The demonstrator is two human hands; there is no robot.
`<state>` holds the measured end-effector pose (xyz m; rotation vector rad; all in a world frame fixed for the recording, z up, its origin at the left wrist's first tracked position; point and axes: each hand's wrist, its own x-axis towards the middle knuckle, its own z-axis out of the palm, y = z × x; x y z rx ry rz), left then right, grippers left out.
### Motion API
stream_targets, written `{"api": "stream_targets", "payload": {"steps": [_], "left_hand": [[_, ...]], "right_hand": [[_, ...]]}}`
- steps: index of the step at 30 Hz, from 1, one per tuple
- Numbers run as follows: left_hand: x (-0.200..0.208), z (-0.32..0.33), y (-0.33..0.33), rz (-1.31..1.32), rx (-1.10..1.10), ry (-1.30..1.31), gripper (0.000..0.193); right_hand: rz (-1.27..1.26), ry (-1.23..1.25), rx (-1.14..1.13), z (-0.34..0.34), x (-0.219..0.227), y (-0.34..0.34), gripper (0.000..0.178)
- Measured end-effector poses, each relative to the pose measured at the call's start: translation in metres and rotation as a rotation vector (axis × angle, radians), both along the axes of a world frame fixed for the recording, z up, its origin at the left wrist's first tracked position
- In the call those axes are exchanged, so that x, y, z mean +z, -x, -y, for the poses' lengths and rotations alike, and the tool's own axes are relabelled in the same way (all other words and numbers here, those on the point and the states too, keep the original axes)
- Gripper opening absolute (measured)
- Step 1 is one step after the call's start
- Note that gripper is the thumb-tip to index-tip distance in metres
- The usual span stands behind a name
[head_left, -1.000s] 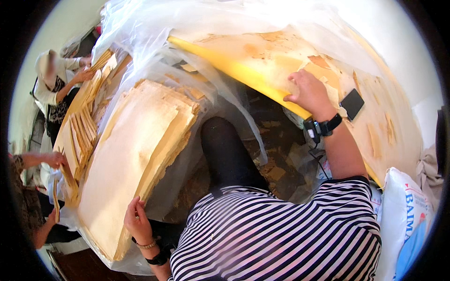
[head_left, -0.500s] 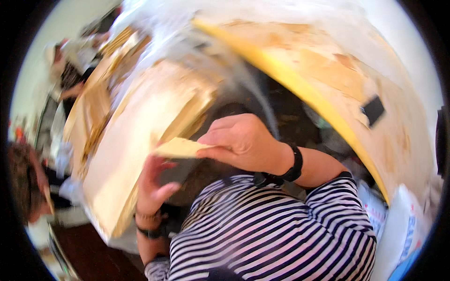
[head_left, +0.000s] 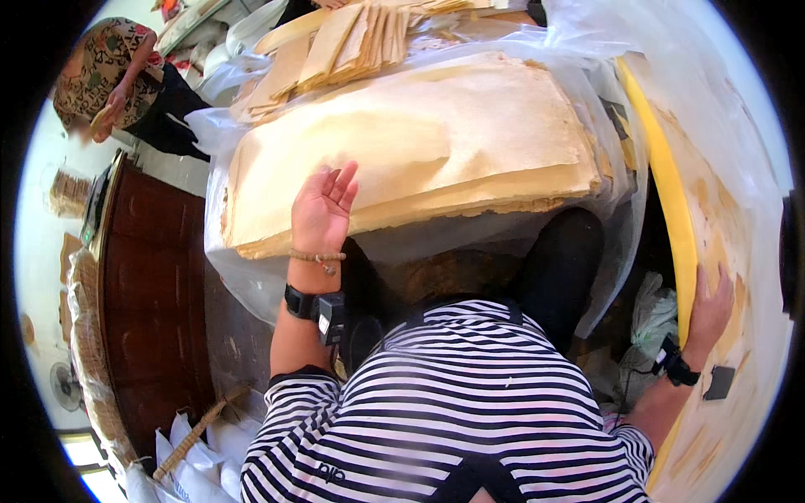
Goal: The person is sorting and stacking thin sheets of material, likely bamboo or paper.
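My left hand is palm up with its fingers loosely apart and nothing in it. It is over the near left edge of a thick stack of large pale yellow sheets; whether it touches them I cannot tell. Clear plastic film lies under and around the stack. Off to the right, my right hand lies with fingers stretched out on a tan, stained surface that has a thick yellow edge. No held thing shows in it.
Behind the stack are smaller yellow pieces in a fanned row. At the far left stands another person, hands together. A dark wooden cabinet is on the left, with white sacks below it. A small black square lies near my right wrist.
The pale yellow piece pinched in my right hand is no longer in either hand. My right hand has moved far right onto the tan surface. My view has turned, so the stack lies ahead.
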<state>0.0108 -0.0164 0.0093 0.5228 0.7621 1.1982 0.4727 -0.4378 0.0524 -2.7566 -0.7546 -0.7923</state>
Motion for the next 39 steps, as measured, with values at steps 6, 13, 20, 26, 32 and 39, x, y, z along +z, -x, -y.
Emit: {"api": "stream_targets", "payload": {"steps": [6, 13, 20, 26, 32, 39], "left_hand": [[-0.005, 0.020, 0.008, -0.166, -0.144, 0.056, 0.023], [0.004, 0.039, 0.009, -1.305, 0.041, -0.600, 0.023], [-0.027, 0.018, -0.033, -1.762, 0.055, -1.309, 0.044], [-0.016, 0.032, -0.056, -1.765, -0.066, -1.342, 0.048], [-0.007, 0.038, -0.045, -1.644, -0.104, -1.419, 0.052], [0.032, 0.074, -0.081, -0.224, -0.891, -0.737, 0.052]], "right_hand": [[-0.053, 0.109, -0.105, 0.026, -0.007, -0.009, 0.052], [-0.081, 0.069, 0.017, 0.031, -0.004, -0.002, 0.038], [-0.117, -0.053, -0.022, 0.013, 0.005, 0.031, 0.028], [0.009, -0.724, 0.310, -0.026, 0.052, 0.087, 0.021], [0.046, -1.326, 0.768, -0.120, 0.101, 0.094, 0.032], [-0.787, -1.676, 0.961, -0.221, 0.092, 0.124, 0.035]]}}
